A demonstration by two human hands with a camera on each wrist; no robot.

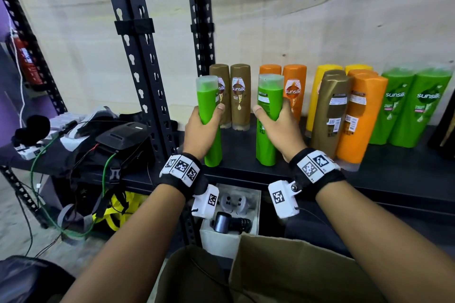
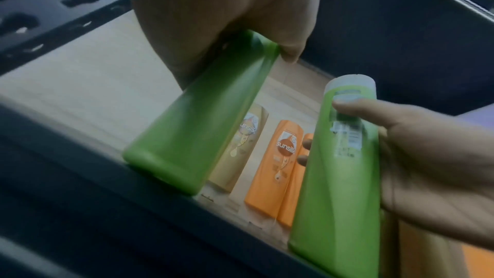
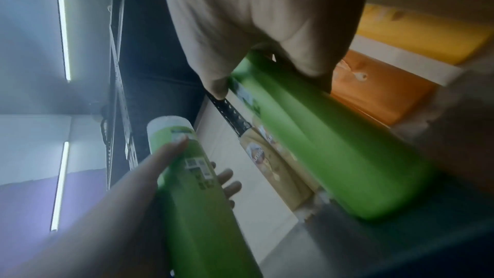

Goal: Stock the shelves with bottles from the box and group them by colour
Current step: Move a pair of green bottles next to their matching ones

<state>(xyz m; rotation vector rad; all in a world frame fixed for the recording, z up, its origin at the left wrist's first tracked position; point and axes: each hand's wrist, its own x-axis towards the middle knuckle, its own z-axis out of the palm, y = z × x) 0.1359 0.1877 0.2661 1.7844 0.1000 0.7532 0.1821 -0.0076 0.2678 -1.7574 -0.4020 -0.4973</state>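
I hold two green bottles upright, caps up, bases at the front of the black shelf [image 1: 246, 171]. My left hand [image 1: 204, 118] grips the left green bottle [image 1: 212, 141] around its middle; in the left wrist view the same bottle [image 2: 203, 113] runs down from my palm. My right hand [image 1: 270, 115] grips the right green bottle [image 1: 267, 145], label facing me, also visible as a blurred green bottle [image 3: 334, 145]. Two more green bottles [image 1: 408, 108] stand at the shelf's right end. The cardboard box [image 1: 283, 265] sits open below my forearms.
Behind my hands stand two brown bottles [image 1: 240, 96] and two orange ones [image 1: 294, 88]. Yellow [image 1: 320, 96], brown [image 1: 330, 115] and orange [image 1: 357, 120] bottles crowd the middle right. A black upright post [image 1: 145, 76] borders the left. Cables and gear [image 1: 118, 138] fill the neighbouring shelf.
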